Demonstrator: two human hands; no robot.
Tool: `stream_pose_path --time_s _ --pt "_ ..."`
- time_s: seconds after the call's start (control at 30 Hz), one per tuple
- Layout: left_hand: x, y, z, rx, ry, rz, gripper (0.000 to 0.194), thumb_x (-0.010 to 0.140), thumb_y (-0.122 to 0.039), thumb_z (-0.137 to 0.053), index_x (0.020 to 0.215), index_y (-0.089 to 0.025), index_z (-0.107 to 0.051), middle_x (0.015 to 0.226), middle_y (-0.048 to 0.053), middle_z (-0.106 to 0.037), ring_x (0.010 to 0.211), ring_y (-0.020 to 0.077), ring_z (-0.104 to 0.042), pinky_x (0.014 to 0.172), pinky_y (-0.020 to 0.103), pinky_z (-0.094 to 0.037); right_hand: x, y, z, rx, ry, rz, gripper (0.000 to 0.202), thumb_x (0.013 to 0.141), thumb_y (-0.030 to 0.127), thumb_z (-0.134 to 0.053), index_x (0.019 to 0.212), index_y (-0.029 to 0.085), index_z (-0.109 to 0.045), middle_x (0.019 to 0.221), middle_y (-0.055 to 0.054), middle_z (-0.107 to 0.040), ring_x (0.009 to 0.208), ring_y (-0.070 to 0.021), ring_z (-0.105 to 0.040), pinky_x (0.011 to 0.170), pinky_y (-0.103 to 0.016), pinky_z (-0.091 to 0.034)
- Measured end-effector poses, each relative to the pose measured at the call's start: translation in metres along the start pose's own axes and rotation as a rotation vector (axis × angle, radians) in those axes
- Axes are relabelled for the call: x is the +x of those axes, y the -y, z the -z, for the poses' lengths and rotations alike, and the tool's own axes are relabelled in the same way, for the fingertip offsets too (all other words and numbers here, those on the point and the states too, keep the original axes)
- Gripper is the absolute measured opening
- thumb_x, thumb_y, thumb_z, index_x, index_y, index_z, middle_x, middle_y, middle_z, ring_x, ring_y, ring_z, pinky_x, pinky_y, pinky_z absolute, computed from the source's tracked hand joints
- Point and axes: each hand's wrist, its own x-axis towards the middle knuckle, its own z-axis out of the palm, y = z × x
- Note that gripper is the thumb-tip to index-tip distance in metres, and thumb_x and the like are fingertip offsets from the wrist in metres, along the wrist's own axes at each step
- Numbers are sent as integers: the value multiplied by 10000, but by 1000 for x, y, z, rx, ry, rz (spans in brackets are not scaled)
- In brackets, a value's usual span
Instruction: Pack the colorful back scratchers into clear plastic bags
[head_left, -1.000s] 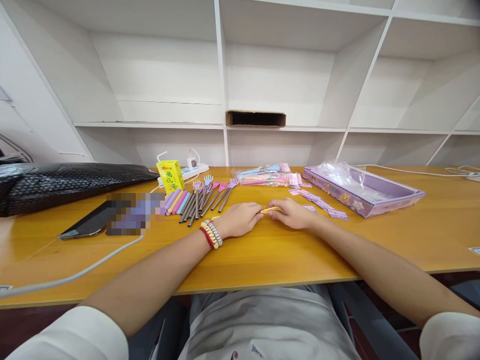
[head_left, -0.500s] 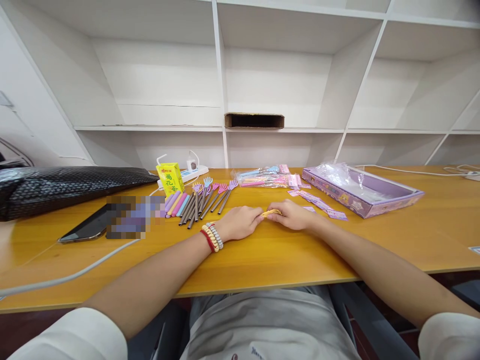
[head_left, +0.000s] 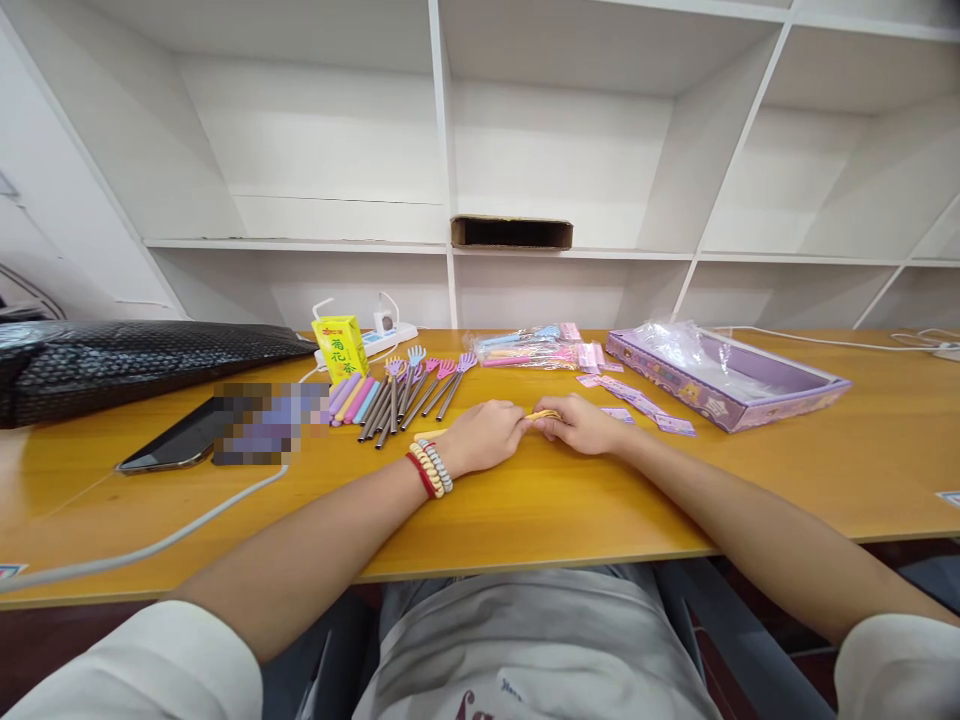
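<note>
Yellow piece (head_left: pixel 544 414) at frame centre, gripped by the fingers of both your left hand (head_left: pixel 489 438) and right hand (head_left: pixel 585 425). Left of centre, claw-ended rods (head_left: pixel 420 385) and coloured tubes (head_left: pixel 354 400) lie separate, unbagged — above centre, similar pieces (head_left: pixel 525 352) lie bagged.

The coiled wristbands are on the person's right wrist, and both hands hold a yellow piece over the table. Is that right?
Not quite: the wrist is wrong. The head view shows the coiled wristbands on the left wrist, with the right wrist bare. The left hand and the right hand do hold the yellow piece over the table.
</note>
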Motion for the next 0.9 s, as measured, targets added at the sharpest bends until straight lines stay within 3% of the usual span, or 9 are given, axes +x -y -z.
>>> stream_pose_path --time_s 0.53,0.73,0.9 --pt "6 -9 5 -52 -1 123 479 927 -472 -198 930 -200 -593 779 77 -637 714 203 -612 625 285 -415 2 4 26 -52 16 -3 204 858 322 -441 831 163 -567 657 -1 -575 584 -115 -489 560 -232 -347" --pt "7 -10 7 -2 43 207 479 908 -501 -228 926 -179 -583 784 104 -626 714 234 -615 596 306 -421 2 -19 41 22 8 -85 223 837 362 -460 789 170 -561 613 14 -547 543 -105 -466 526 -227 -341" --pt "7 -5 12 9 39 242 454 908 -477 -245 914 -176 -585 810 108 -631 736 235 -617 605 310 -428 -12 -45 72 187 -12 -208 273 811 432 -511 782 166 -564 554 21 -500 479 -94 -412 483 -236 -316"
